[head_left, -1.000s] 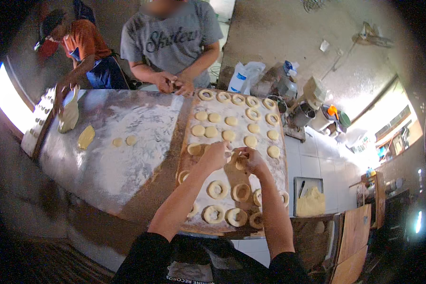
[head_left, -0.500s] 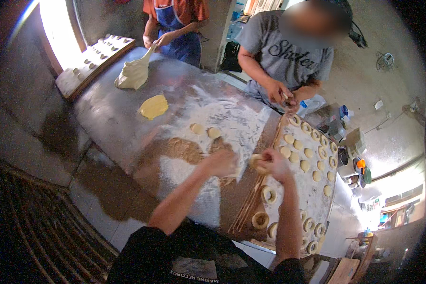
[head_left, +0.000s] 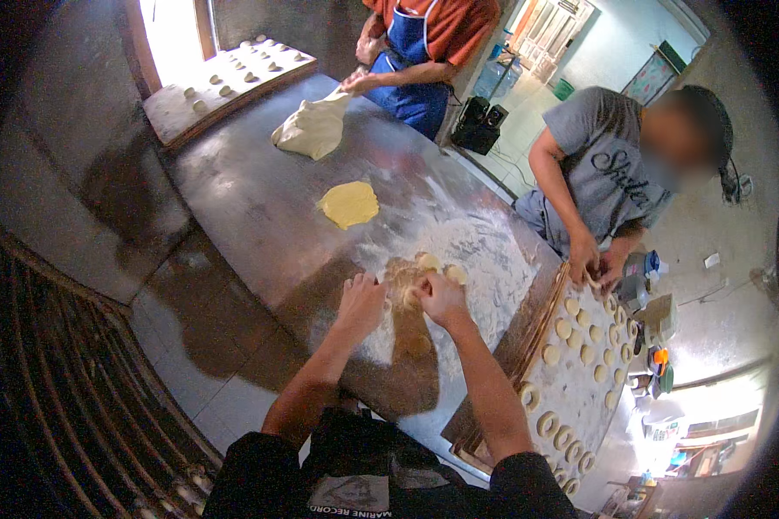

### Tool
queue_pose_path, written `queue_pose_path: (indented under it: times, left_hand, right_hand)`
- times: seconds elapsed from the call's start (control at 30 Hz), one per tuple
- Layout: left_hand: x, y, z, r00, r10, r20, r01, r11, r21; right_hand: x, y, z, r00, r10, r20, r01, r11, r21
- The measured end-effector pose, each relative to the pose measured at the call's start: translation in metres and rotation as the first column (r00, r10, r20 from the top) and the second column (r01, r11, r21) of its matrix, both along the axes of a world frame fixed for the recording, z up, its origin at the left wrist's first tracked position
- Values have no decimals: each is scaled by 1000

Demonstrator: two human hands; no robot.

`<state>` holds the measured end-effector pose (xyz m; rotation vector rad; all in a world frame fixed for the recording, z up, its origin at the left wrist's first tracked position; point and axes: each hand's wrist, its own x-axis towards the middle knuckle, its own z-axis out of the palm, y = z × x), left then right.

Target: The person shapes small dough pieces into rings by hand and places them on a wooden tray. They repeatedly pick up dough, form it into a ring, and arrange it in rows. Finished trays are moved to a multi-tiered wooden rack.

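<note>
Floured metal table (head_left: 251, 203): two pale dough rounds (head_left: 429, 260) lie just beyond your right hand (head_left: 442, 298), its fingers bunched, grip hidden; your left hand (head_left: 361, 304) curls, contents unclear. Rounds should handle light and soft (easily dented); take their edges. Farther left: one yellow dough sheet (head_left: 350, 205), one large dough mass (head_left: 312, 130).

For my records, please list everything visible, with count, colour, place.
Metal worktable: one, grey, centre
Left board, right board: two, brown, worktable ends
Dough mass: one, cream, far end
Flattened dough: one, yellow, worktable
Dough discs: many, pale, right board, worktable
Dough rings: several, pale, right board
Dough pieces: many, pale, left board
Workers: two, orange, grey shirts, opposite
Boxy device: one, black, between them
Containers: several, mixed, right
Slats: several, brown, lower left
Left hand, right hand: two, bare, at worktable
</note>
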<state>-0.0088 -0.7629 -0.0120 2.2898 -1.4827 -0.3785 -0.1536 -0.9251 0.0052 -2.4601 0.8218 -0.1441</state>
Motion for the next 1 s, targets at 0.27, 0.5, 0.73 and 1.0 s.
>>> queue_pose_path:
  times: [0.27, 0.5, 0.73, 1.0]
  left_hand:
    - [-32, -17, -1, 996, 84, -12, -85, 991, -107]
    - [-36, -34, -10, 953, -43, -299, -33, 969, -246]
    - [-2, -38, -11, 988, -152, 27, 144, 844, -516]
    - [-8, -10, 18, 990, -94, -103, 58, 950, -307]
  right_hand:
    - [-11, -5, 0, 990, 129, 57, -122, 986, -112]
    - [-21, -2, 19, 976, -203, -79, 212, 800, 561]
    - [-45, 13, -11, 930, -280, 238, 120, 844, 522]
    - [-18, 16, -3, 993, -39, -114, 63, 974, 216]
